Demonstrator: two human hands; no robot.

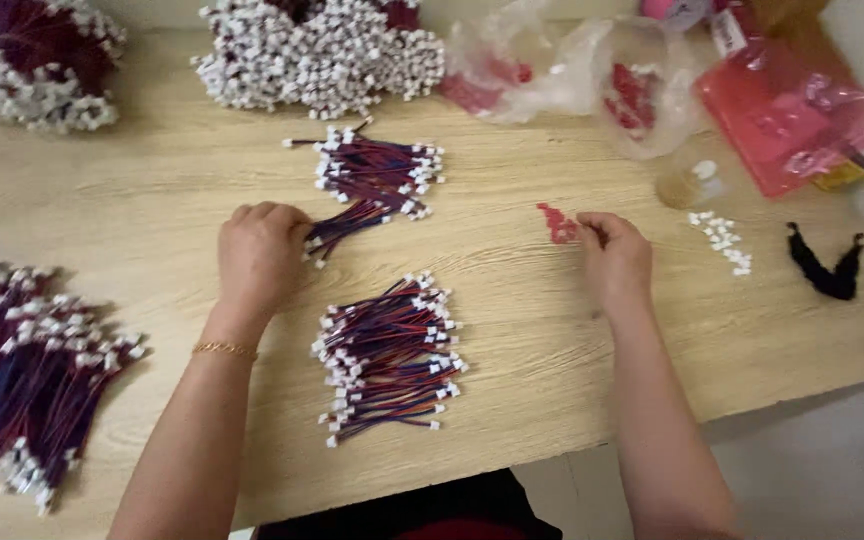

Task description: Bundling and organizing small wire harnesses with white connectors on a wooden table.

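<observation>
Wooden table (512,300), left hand (260,250) clamped on wire bundle (352,222), right hand (614,258) pinching red ties (556,224), wire pile (390,355) between them.

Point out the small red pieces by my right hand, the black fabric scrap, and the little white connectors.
Small red plastic pieces (556,222), head view, middle of cluster.
Black fabric scrap (826,272), head view, lower bend.
Loose white plastic connectors (722,238), head view, centre of scatter.

Your left hand (260,250) rests on the table (512,330) beside a wire bundle (377,180); another wire stack (390,355) lies between your arms, loose connectors (722,238) right of your right hand (612,258)
</observation>
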